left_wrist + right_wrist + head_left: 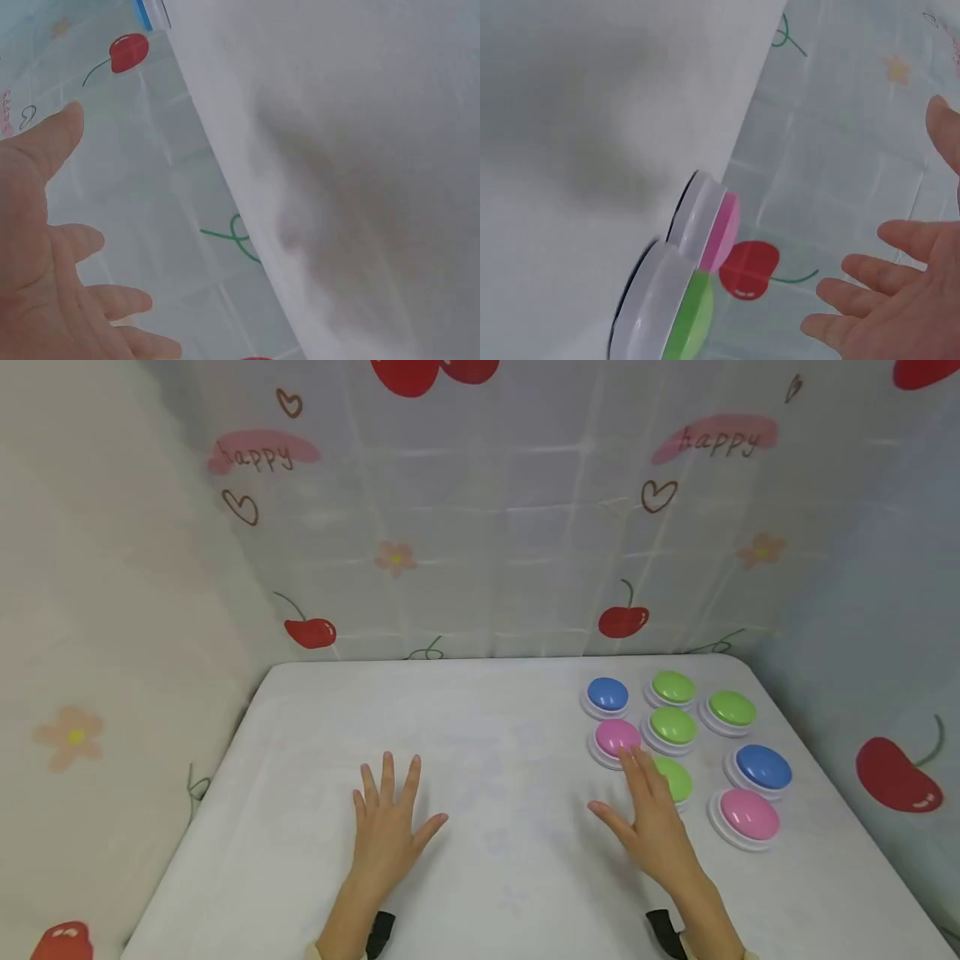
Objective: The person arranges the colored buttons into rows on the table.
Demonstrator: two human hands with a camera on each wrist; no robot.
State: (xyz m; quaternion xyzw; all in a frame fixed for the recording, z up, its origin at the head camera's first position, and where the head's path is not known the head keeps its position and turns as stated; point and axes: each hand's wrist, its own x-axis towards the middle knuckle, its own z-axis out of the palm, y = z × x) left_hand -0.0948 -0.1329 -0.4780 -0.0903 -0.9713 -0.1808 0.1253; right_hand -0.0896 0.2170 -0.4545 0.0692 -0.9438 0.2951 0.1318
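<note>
My left hand (386, 835) hovers over the white table with its fingers spread and nothing in it. In the left wrist view the left hand (45, 270) shows its palm, with a shadow on the table beneath. My right hand (656, 831) is held above the table, fingers straight and thumb apart. Its fingertips overlap a pink push button (617, 735) in the head view, and the hand partly hides a green button (675, 779). From the right wrist, the hand (900, 292) is raised clear of the pink button (724, 232) and the green button (690, 319).
Around the right hand stand more domed buttons on white bases: a blue button (607, 694) at the back, several green ones such as this green button (732, 708), another blue button (763, 767) and a pink button (750, 815). Printed curtains (480, 527) enclose the table (495, 893).
</note>
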